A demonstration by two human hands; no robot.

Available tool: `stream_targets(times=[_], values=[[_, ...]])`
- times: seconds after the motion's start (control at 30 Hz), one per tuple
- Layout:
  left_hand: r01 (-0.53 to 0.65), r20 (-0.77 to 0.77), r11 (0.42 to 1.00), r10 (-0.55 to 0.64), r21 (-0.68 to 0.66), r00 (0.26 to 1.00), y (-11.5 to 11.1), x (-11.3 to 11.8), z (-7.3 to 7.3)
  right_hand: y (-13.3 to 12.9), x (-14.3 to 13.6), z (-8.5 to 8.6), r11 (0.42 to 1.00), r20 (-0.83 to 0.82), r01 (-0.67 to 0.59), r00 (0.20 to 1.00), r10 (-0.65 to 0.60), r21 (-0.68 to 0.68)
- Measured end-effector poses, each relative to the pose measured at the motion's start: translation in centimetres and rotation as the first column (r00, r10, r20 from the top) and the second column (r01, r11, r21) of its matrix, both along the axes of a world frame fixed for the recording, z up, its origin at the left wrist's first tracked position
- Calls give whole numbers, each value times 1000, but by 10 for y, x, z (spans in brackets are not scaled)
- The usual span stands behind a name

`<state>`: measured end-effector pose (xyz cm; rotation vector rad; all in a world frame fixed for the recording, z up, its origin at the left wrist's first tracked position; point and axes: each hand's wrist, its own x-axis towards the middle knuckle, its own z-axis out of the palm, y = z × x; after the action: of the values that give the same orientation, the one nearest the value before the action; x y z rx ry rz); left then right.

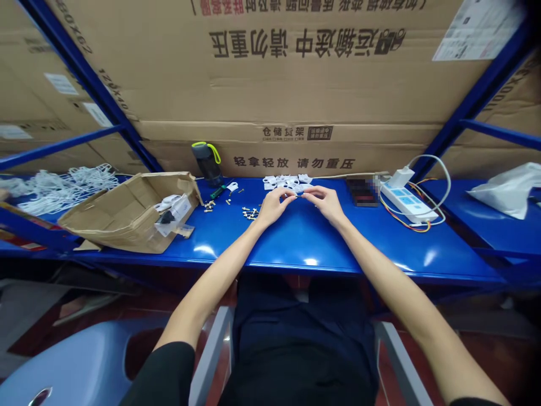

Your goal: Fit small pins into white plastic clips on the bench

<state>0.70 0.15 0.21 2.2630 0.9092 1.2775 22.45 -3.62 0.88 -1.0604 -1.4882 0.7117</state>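
Observation:
Above the blue bench, my left hand (273, 205) and my right hand (326, 203) meet with their fingertips close together. Between them is a small white part (299, 195), pinched from both sides; it is too small to name more exactly. Just behind the hands lies a pile of white plastic pieces (287, 181). Several small brass-coloured pins or screws (250, 213) are scattered left of my left hand. More small brass-coloured pieces (209, 206) lie further left, near a green-handled tool (217, 192) and a single white plastic piece (232, 186).
A cardboard box (127, 208) with plastic-wrapped items stands on the left, a dark bottle (208, 163) behind it. Bundled white cords (67, 189) lie far left. On the right are a dark tray (362, 192), a white power strip (408, 202) with cables, and a white bag (509, 189).

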Motion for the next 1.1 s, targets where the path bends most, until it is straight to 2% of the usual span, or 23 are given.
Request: stream_targets(times=[0.4, 0.67, 1.1], values=[[-9, 72, 999, 12, -47, 997, -5, 3, 6, -4, -5, 1, 998, -48, -57, 997, 56, -19], [-55, 83, 996, 61, -75, 995, -10, 6, 7, -4, -8, 0, 995, -126, -68, 990, 58, -77], [-35, 77, 999, 38, -32, 996, -12, 7, 6, -2, -8, -4, 989, -149, -113, 984, 98, -94]])
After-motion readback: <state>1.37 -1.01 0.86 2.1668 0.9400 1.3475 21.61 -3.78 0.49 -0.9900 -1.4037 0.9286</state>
